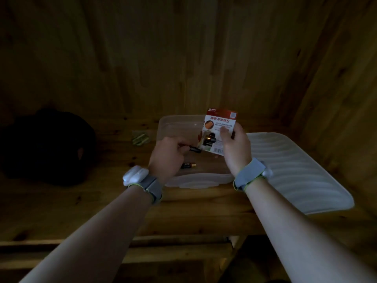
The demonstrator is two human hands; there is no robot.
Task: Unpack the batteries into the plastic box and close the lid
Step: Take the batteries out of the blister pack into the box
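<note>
Batteries are split up: one dark battery (194, 149) is pinched in the left hand (168, 154) over the clear plastic box (177, 124), another battery (188, 165) lies in the box just below that hand. The right hand (235, 147) grips the red battery pack (219, 131) upright beside it, and the white lid (295, 172) rests on the wooden surface (204, 209) right of that hand.

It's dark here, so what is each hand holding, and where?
Right hand: battery pack, gripped at its right edge. Left hand: a battery, pinched at one end.
</note>
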